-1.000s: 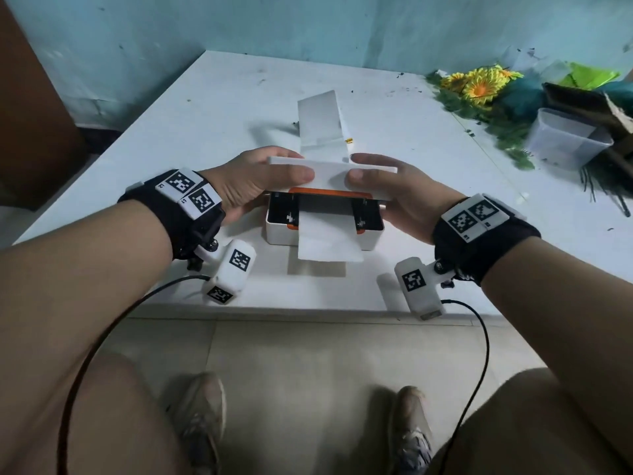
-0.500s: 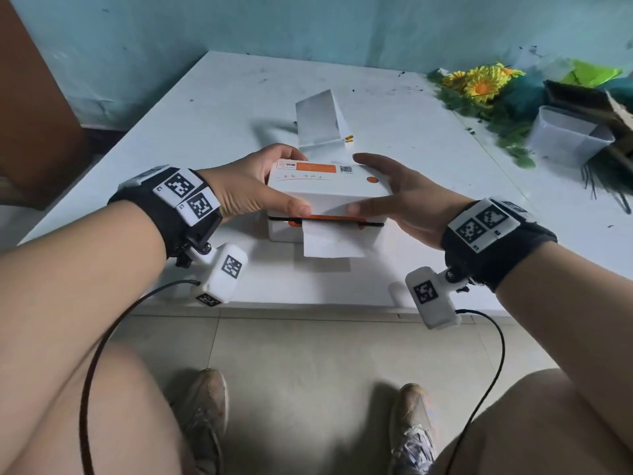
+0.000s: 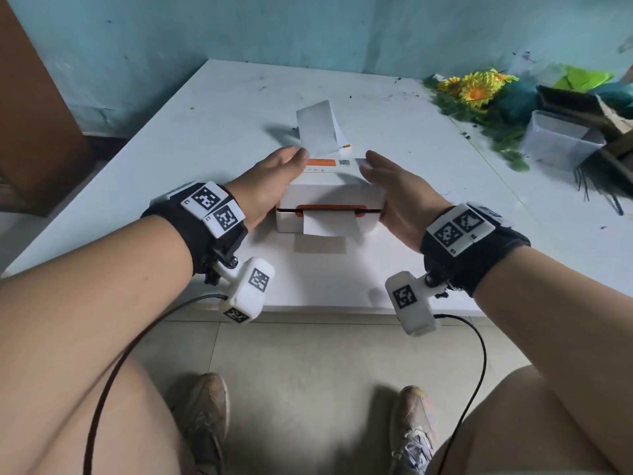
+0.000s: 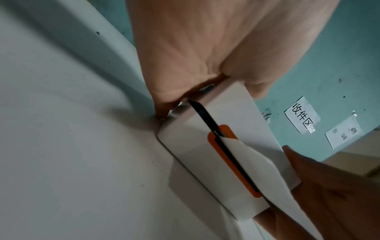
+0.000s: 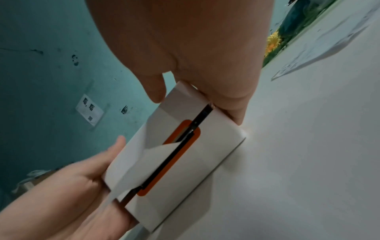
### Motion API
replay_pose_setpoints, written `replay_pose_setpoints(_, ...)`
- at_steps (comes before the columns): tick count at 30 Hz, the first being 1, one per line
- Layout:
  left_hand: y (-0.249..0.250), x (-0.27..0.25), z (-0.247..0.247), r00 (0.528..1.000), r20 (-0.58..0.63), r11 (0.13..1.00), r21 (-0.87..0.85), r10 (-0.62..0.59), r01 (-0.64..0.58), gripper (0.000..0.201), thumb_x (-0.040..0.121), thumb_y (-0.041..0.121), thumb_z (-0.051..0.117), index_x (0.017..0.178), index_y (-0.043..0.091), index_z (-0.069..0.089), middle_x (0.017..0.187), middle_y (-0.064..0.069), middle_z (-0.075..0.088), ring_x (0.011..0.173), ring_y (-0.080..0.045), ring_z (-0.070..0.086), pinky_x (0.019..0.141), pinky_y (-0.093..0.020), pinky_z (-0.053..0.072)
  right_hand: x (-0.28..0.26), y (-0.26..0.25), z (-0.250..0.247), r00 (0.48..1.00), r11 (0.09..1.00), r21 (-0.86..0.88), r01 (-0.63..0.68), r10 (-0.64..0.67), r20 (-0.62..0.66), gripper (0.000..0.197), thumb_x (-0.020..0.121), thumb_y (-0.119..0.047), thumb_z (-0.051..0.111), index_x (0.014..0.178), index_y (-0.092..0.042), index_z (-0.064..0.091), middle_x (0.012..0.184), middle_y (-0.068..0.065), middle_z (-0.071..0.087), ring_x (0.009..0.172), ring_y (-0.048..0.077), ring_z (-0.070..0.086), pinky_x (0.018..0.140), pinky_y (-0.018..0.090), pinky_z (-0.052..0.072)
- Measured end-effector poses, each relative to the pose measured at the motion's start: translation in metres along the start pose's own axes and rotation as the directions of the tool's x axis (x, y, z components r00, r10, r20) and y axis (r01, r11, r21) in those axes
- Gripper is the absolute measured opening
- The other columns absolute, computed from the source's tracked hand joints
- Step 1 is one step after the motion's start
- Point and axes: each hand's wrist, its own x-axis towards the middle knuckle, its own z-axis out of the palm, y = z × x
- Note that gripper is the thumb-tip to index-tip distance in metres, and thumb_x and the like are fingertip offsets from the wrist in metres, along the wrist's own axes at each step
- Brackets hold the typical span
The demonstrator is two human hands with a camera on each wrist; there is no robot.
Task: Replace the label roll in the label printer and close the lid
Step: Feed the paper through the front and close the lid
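Flat, nearly straight fingers of the left hand press the left end of the label printer, which sits near the table's front edge, long axis left to right, its slot and label strip facing the person; the right hand, equally flat, presses its right end.

printer flanks: left hand, right hand | table left: open | right: flowers, bin

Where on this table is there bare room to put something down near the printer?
Bare table runs left of the left hand to the edge, and beyond the upright label strip to the wall. Right of the right hand a band is bare. The far right is crowded: flowers, plastic tub.
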Motion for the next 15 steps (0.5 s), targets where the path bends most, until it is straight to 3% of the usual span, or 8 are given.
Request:
replay_pose_setpoints(2,-0.005,0.003,-0.002,0.997,-0.074,0.998,0.060,0.024,-0.020,0.052,0.109,0.046,0.055,0.157,0.028,0.047,0.146,0.005,0.058,0.141,-0.014,0.053,0.107,-0.026,0.035,0.001,0.001,0.000,0.999,0.999,0.033,0.017,-0.016,-0.028,0.065,0.103,-0.019,0.067,0.162,-0.022,0.043,0.151,-0.003,0.060,0.129,0.019,0.066,0.118,0.041,0.049)
replay_pose_setpoints(4,-0.009,0.008,-0.005,0.990,-0.126,0.992,0.117,0.060,-0.045,0.055,0.107,0.045,0.062,0.157,0.026,0.049,0.150,0.000,0.057,0.141,-0.017,0.054,0.108,-0.026,0.039,0.001,0.002,0.002,0.998,0.999,0.023,0.030,-0.028,-0.064,0.065,0.102,-0.020,0.069,0.162,-0.023,0.043,0.150,0.000,0.060,0.132,0.021,0.065,0.120,0.043,0.047)
replay_pose_setpoints(7,-0.009,0.014,-0.008,0.980,-0.193,0.982,0.188,0.052,-0.015,0.069,0.102,0.053,0.066,0.160,0.022,0.046,0.161,-0.004,0.049,0.145,-0.019,0.049,0.118,-0.031,0.039,0.001,0.000,0.008,0.992,0.998,-0.038,0.047,-0.051,-0.114,0.091,0.082,-0.043,0.080,0.162,-0.025,0.042,0.160,0.002,0.052,0.145,0.025,0.053,0.126,0.048,0.037)
replay_pose_setpoints(9,-0.009,0.015,-0.010,0.963,-0.264,0.983,0.185,0.048,0.002,0.079,0.095,0.059,0.073,0.159,0.019,0.048,0.154,-0.005,0.055,0.140,-0.022,0.054,0.120,-0.036,0.042,0.004,0.002,0.009,0.990,0.996,-0.067,0.052,-0.060,-0.129,0.106,0.070,-0.055,0.080,0.163,-0.024,0.040,0.163,0.002,0.048,0.149,0.024,0.048,0.126,0.049,0.036)
replay_pose_setpoints(11,-0.009,0.012,-0.010,0.943,-0.332,0.990,0.138,0.029,0.018,0.081,0.083,0.061,0.083,0.148,0.017,0.060,0.136,-0.001,0.066,0.124,-0.021,0.065,0.112,-0.034,0.049,0.007,0.005,0.008,0.990,0.995,-0.096,0.037,-0.049,-0.134,0.111,0.065,-0.065,0.080,0.162,-0.025,0.042,0.162,0.001,0.050,0.148,0.025,0.049,0.124,0.051,0.039)
replay_pose_setpoints(13,-0.010,0.012,-0.010,0.943,-0.333,0.996,0.090,0.014,0.017,0.057,0.080,0.056,0.087,0.122,0.019,0.075,0.115,0.002,0.077,0.106,-0.019,0.073,0.102,-0.034,0.056,0.012,0.009,0.005,0.991,0.992,-0.129,0.008,-0.025,-0.129,0.116,0.057,-0.077,0.074,0.159,-0.029,0.046,0.159,0.001,0.054,0.142,0.026,0.055,0.120,0.051,0.044)
replay_pose_setpoints(15,-0.009,0.010,-0.009,0.945,-0.326,0.997,0.074,0.034,-0.010,0.041,0.081,0.052,0.089,0.104,0.020,0.078,0.104,0.002,0.081,0.093,-0.018,0.075,0.094,-0.035,0.058,0.014,0.011,0.005,0.992,0.985,-0.171,0.002,-0.024,-0.124,0.116,0.056,-0.084,0.064,0.158,-0.032,0.045,0.160,0.001,0.053,0.144,0.026,0.053,0.119,0.050,0.045)
